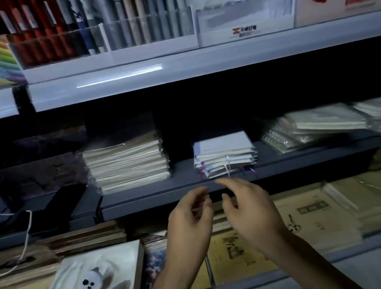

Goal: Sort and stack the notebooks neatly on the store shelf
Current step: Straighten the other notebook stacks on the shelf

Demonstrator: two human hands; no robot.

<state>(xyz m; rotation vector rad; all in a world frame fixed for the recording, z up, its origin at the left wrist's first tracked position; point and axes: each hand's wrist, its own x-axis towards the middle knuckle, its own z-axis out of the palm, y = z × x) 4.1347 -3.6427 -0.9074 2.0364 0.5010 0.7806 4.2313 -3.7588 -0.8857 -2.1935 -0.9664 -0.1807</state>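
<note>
White-covered notebooks [224, 150] sit in a small, slightly skewed stack at the front edge of the middle shelf [147, 195], ribbons dangling over it. Left hand [190, 220] and right hand [250, 212] hover just below, both empty, fingers loosely curled, not touching the stack. Probably light and thin with stiffish covers; top ones may slide. Best hold: both sides of the whole stack, squeeze square, avoid the ribbons. Taller pile [126, 163] on the left; slumped wrapped pile [328, 125] on the right looks slippery.
</note>
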